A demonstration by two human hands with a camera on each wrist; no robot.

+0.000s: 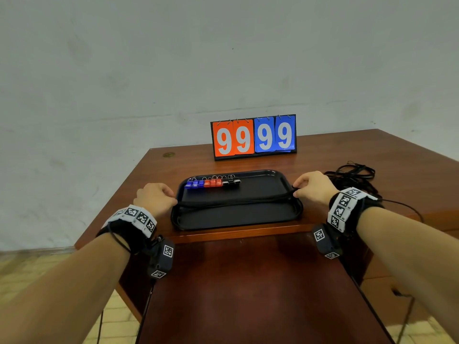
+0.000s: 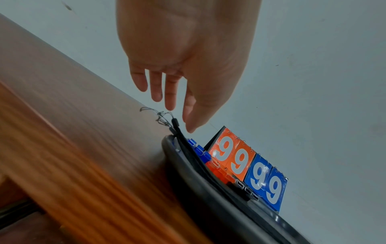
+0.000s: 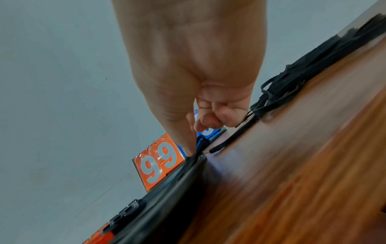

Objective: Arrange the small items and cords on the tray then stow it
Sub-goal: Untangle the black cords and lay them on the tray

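1. Left hand (image 1: 154,197): sits at the tray's 9 o'clock edge. In the left wrist view the fingers (image 2: 169,92) hang straight and relaxed and grasp nothing; the thumb tip is just above the cord end (image 2: 175,123), not clearly touching it.
2. Right hand (image 1: 314,186): at the tray's 3 o'clock edge. Thumb and forefinger pinch the black cord (image 1: 236,201) where it crosses the rim; the other fingers (image 3: 225,115) are curled into the palm.
3. Black cord: several strands laid together, stretched from 9 to 3 o'clock across the middle of the black tray (image 1: 236,219), with one loop hanging over the 9 o'clock rim.
4. Small items: a row along the tray's 12 o'clock side, touching one another: blue clips (image 1: 194,184), red clips (image 1: 212,182), black clips (image 1: 231,181), with metal rings behind them.
5. Tray position: on the wooden table (image 1: 335,155), with its 6 o'clock rim close to the table's near edge.
6. Spare cords (image 1: 352,175): a loose black tangle on the table at 2 o'clock from the tray, just behind the right hand.
7. Scoreboard (image 1: 253,137), reading 9999, stands upright at 12 o'clock, apart from the tray.
8. Open room: bare wood at 9 o'clock up to the table's left edge, and a bare strip between tray and scoreboard.
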